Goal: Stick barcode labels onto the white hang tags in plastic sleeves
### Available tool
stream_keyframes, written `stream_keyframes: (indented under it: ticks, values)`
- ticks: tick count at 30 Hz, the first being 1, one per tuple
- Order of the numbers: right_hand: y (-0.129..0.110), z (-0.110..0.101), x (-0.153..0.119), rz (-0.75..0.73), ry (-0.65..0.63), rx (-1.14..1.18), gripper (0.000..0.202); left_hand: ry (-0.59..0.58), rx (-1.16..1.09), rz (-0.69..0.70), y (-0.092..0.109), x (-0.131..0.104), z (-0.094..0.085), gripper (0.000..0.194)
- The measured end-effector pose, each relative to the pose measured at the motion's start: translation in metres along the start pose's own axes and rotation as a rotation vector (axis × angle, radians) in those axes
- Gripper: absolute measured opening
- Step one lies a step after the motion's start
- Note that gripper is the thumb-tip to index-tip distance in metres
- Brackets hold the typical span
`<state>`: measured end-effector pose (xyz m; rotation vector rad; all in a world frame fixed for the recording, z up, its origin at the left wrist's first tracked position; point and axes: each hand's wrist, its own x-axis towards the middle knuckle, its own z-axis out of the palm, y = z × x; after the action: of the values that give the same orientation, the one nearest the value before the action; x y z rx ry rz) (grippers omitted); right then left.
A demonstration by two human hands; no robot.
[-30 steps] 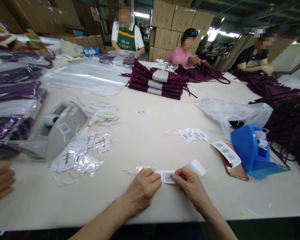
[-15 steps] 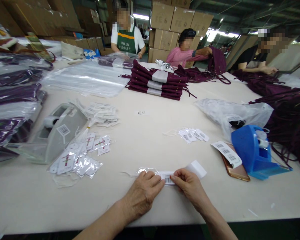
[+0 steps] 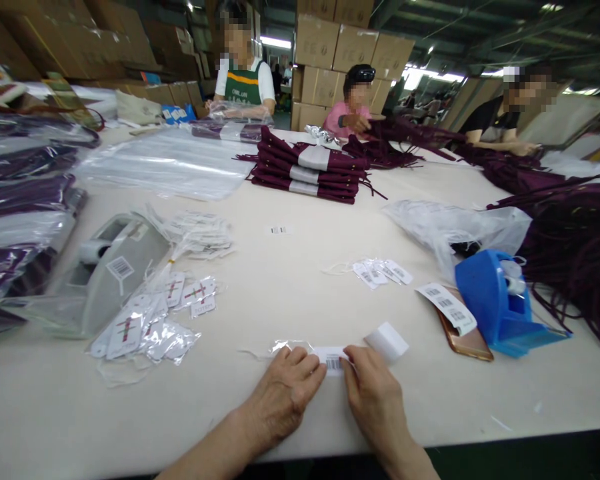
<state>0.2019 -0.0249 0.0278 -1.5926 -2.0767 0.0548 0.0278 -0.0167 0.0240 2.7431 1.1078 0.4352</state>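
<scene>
In front of me a white hang tag (image 3: pixel 322 351) with a barcode sticker (image 3: pixel 334 363) lies flat on the table. My left hand (image 3: pixel 291 387) is closed with its fingertips on the tag, holding it down; a clear plastic piece (image 3: pixel 284 346) and a string stick out beyond them. Thumb and forefinger of my right hand (image 3: pixel 373 390) pinch at the right end of the barcode sticker. Just past that hand lies a curled white paper strip (image 3: pixel 387 341). Whether the strip joins what the right hand pinches is hidden.
Left are a grey tape dispenser (image 3: pixel 130 267) and printed tags (image 3: pixel 126 331). Right are a blue dispenser (image 3: pixel 485 293), a phone (image 3: pixel 483 347) and a label sheet (image 3: pixel 447 308). Barcoded tags (image 3: pixel 380 272) and folded purple items (image 3: pixel 305 167) lie ahead. Several people work across the table.
My right hand has turned more upright and its fingers have shifted slightly at the sticker's right end. The left hand stays on the tag. Across the table, a person in pink has lowered a purple item.
</scene>
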Motion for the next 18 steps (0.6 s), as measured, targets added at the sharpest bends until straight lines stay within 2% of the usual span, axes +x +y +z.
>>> stream_keyframes:
  ticks: [2,4,6,9,14,18]
  values:
    - [-0.002,0.003,-0.011,-0.232,0.019,-0.055,0.027,0.002,-0.019,-0.014,0.0,0.0,0.0,0.025]
    - [-0.002,0.007,-0.019,-0.342,0.002,-0.17,0.033,0.007,-0.031,-0.019,0.001,0.0,-0.001,0.024]
    - [-0.003,0.011,-0.023,-0.322,-0.001,-0.267,0.036,0.014,-0.036,-0.019,0.001,0.001,-0.002,0.022]
    - [-0.006,0.014,-0.024,-0.258,-0.004,-0.285,0.037,0.022,-0.041,-0.034,0.001,0.001,-0.001,0.019]
    - [-0.001,0.004,-0.029,-0.373,-0.041,-0.281,0.039,0.063,-0.082,-0.05,0.0,0.0,0.0,0.019]
    - [0.013,-0.001,-0.036,-0.259,0.041,-0.269,0.035,0.19,-0.116,-0.083,-0.003,-0.005,-0.008,0.024]
